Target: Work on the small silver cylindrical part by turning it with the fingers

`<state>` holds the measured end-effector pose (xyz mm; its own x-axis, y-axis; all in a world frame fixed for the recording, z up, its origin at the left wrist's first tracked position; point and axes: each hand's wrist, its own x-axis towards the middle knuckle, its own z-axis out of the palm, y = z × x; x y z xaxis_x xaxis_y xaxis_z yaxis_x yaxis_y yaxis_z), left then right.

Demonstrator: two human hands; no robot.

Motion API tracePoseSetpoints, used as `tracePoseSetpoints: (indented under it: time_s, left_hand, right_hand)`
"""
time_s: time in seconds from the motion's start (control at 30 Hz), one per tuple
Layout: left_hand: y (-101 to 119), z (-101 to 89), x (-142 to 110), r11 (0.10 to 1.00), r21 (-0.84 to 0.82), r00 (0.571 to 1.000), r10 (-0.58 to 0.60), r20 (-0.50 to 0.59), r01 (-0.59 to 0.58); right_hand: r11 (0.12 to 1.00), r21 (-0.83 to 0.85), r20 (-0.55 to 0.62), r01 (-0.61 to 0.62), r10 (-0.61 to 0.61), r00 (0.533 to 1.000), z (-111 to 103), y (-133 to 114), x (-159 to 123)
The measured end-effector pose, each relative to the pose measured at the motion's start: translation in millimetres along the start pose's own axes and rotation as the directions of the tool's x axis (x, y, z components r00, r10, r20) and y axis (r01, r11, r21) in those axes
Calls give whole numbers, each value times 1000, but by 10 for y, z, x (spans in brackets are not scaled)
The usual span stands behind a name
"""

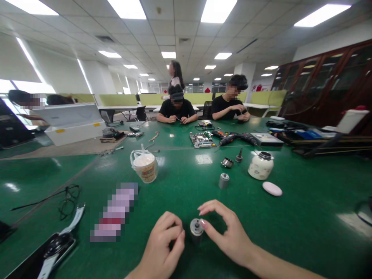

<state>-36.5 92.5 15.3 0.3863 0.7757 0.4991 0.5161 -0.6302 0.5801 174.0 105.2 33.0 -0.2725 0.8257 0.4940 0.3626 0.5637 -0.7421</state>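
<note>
A small silver cylinder, like an electric motor (197, 228), stands upright on the green table between my two hands. My right hand (228, 230) is beside it with thumb and fingers spread; the thumb tip is at its top edge, though I cannot tell whether it touches. To the left of the cylinder is my left hand (166, 242), fingers curled and thumb against the index finger; anything between them is hidden. A second silver cylinder (224, 181) stands farther off. Behind it lie a dark metal ring-shaped part (227, 162) and a small geared part (239, 156).
A white jar (260, 166) and a pale oval object (272, 188) sit right. A bagged paper cup (145, 168) stands left of centre; a watch (59, 242) lies lower left. Farther back are a circuit board (202, 140), power drills (228, 139) and two seated people.
</note>
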Motion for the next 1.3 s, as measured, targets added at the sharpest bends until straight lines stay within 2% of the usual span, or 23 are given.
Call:
tracePoseSetpoints:
  time_s: [0.23, 0.4, 0.53, 0.67, 0.8, 1.07, 1.2, 1.3]
  left_hand:
    - [-17, 12, -42, 1000, 23, 999, 15, 48, -16]
    - [-4, 24, -27, 999, 34, 998, -11, 69, 9]
    - [-3, 45, -2, 997, 67, 996, -29, 85, 23]
    - [-29, 78, -2, 990, 141, 995, -39, 96, 26]
    - [-49, 90, -8, 983, 185, 995, -39, 94, 21]
    - [-31, 79, -18, 982, 187, 996, -10, 90, -7]
    - [-26, 77, -15, 982, 190, 997, -11, 81, -4]
    - [-40, 85, -5, 982, 191, 997, -7, 72, -7]
  right_hand:
    - [1000, -6, 70, 6, -6, 998, 43, -47, 33]
    - [999, 37, 7, -8, 8, 1000, -20, -42, 115]
    - [993, 11, -74, -114, 114, 991, -147, 186, 254]
    - [986, -58, -35, -158, 157, 987, -226, 516, 286]
    - [981, -137, 8, -140, 142, 990, -223, 641, 213]
    - [978, -169, 20, -126, 131, 991, -208, 573, 217]
    - [989, -98, 26, -109, 112, 993, -176, 302, 210]
    - [997, 32, 82, -72, 69, 994, -97, 49, 144]
